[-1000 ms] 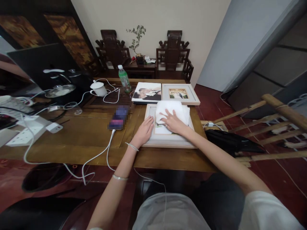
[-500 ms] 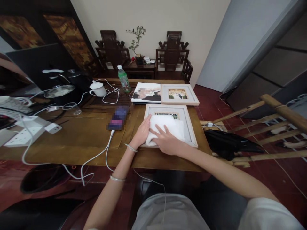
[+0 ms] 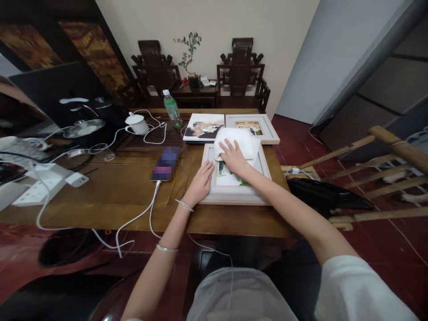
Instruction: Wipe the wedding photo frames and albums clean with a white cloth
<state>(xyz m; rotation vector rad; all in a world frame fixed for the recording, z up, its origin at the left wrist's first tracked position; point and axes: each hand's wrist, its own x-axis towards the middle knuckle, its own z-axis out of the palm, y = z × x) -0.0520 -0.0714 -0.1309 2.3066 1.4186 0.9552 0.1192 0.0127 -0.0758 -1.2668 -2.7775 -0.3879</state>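
Note:
A folded white cloth (image 3: 239,136) lies over the far part of a pale photo frame (image 3: 234,197) on the wooden table. My right hand (image 3: 233,158) presses on the cloth with its fingers spread and grips it from above. Part of the framed picture (image 3: 229,176) shows below the cloth; its upper part is hidden. My left hand (image 3: 199,183) rests on the frame's left edge, fingers stretched forward. Behind the cloth lie a second pale frame (image 3: 270,130) and a flat item with a black-and-white picture (image 3: 209,129), partly blurred.
A phone (image 3: 165,164) on a white cable lies left of the frame. Farther back stand a green-labelled bottle (image 3: 172,110) and a lidded white cup (image 3: 137,124). A power strip (image 3: 42,187) with cables is at the left. A bamboo rack (image 3: 354,147) stands at the right.
My right hand has moved the white cloth away from me, toward the frame's far edge, uncovering more of the picture. My left hand stays at the frame's left edge.

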